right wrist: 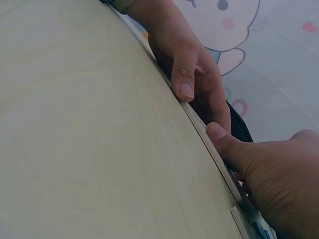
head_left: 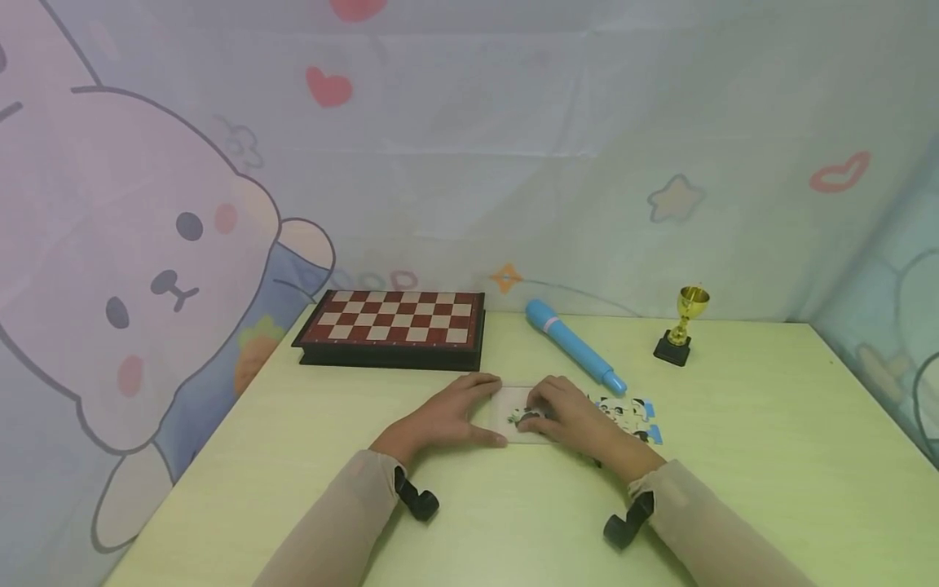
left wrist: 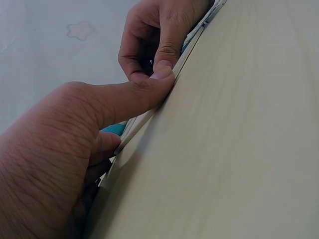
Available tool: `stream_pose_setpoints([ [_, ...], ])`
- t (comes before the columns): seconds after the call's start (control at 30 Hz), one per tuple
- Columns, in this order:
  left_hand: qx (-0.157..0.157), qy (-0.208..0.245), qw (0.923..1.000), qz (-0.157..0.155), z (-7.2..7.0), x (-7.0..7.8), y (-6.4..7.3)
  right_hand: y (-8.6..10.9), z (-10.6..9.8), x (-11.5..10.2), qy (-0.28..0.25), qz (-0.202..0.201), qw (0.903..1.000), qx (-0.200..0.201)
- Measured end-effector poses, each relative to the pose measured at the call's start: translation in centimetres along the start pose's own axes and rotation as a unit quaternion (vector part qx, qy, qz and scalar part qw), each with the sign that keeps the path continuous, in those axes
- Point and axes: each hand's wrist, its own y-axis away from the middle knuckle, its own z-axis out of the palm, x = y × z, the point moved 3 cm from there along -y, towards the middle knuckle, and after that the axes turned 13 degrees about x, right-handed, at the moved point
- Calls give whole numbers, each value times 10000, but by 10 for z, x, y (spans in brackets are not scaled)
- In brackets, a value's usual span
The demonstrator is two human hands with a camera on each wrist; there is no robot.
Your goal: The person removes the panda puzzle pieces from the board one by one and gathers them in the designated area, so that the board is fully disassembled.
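Note:
A thin, pale puzzle board lies flat on the table in front of me. My left hand holds its left end, thumb along the near edge and fingers at the far side. Over the board, my right hand has curled fingers and a thumb around a puzzle piece printed in green and black, mostly covered by the fingers. Side on, the left wrist view shows the left thumb on the board's edge, close to the right thumb. Panda puzzle pieces lie just right of the board, partly behind the right hand.
A red-and-white chessboard box lies at the back left. Behind the right hand is a blue, microphone-shaped stick, lying diagonally. A small gold trophy cup stands on a black base at the back right. A printed cloth hangs behind the table.

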Motion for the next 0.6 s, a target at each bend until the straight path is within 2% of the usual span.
stream_pose_setpoints([
  [0.3, -11, -59, 10000, -10, -1, -1, 0, -1, 1, 1, -22, 174, 9998, -7],
  [0.47, -21, -18, 10000, -38, -1, -2, 0, -2, 2, 2, -98, 100, 9999, 3],
  [0.6, -29, 1, 10000, -49, 0, -1, 0, -1, 2, 1, -232, -145, 9995, 132],
])
